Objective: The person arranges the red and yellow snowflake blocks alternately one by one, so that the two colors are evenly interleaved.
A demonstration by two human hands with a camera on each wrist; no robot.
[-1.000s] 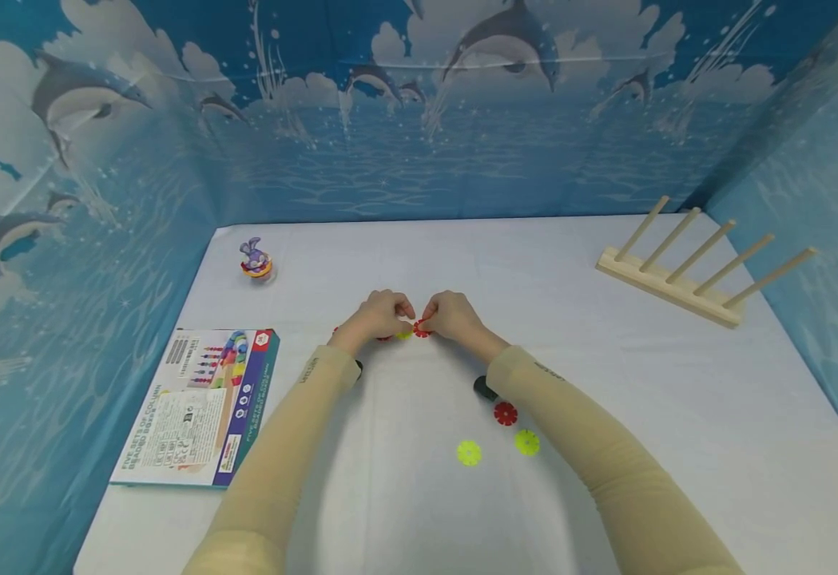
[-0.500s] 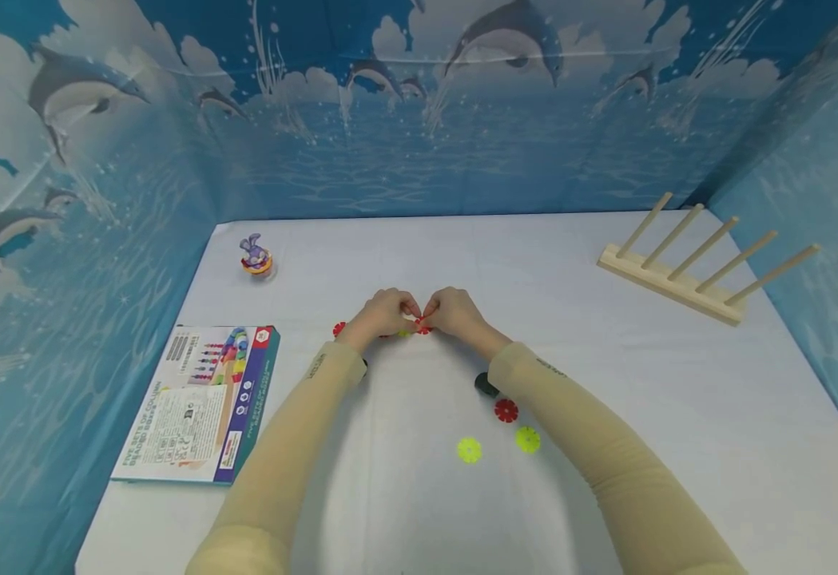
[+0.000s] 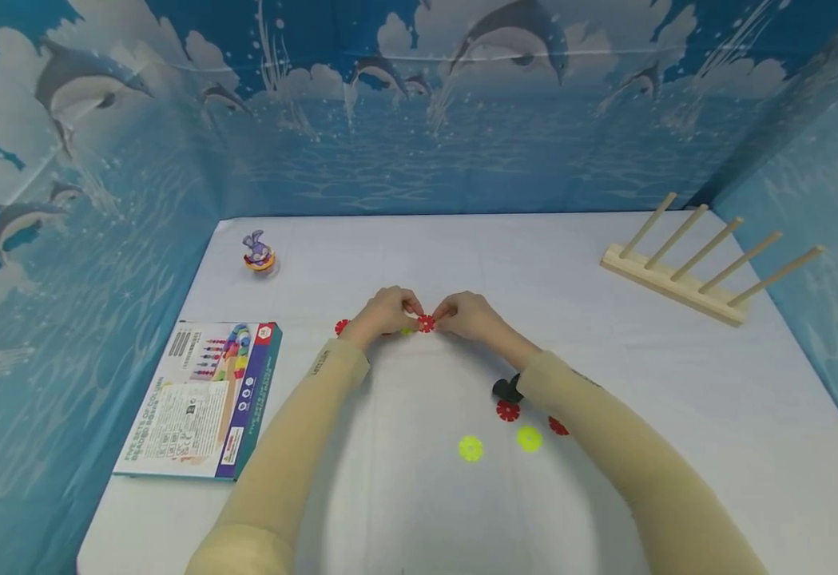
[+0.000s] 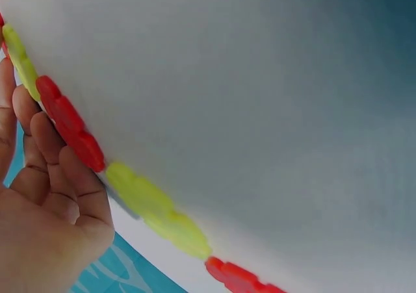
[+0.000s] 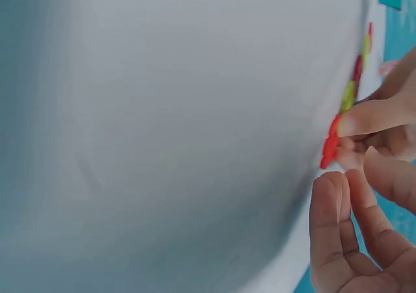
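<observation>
A row of linked flower-shaped plastic discs, alternating red and yellow, lies across the middle of the table. My left hand (image 3: pixel 383 315) pinches the red notched disc (image 3: pixel 426 324) at its right end; in the right wrist view the thumb lies on that disc. Behind the left fingers run more of the row, including a red disc (image 4: pixel 70 124) and a yellow disc (image 4: pixel 159 208). My right hand (image 3: pixel 472 318) is just right of the end disc, thumb and fingertips near its edge. In the right wrist view a gap shows between the right thumb and fingers, with nothing held.
Loose yellow discs (image 3: pixel 471 449) and red discs (image 3: pixel 508 410) lie near the right forearm. A printed box (image 3: pixel 196 399) is at left, a purple bunny toy (image 3: pixel 259 252) behind it. A wooden rack with upright pegs (image 3: pixel 677 279) stands at the back right.
The right hand has shifted slightly right, off the end red disc, which now shows whole. The right forearm swung right, uncovering another red disc. The left hand has barely moved.
</observation>
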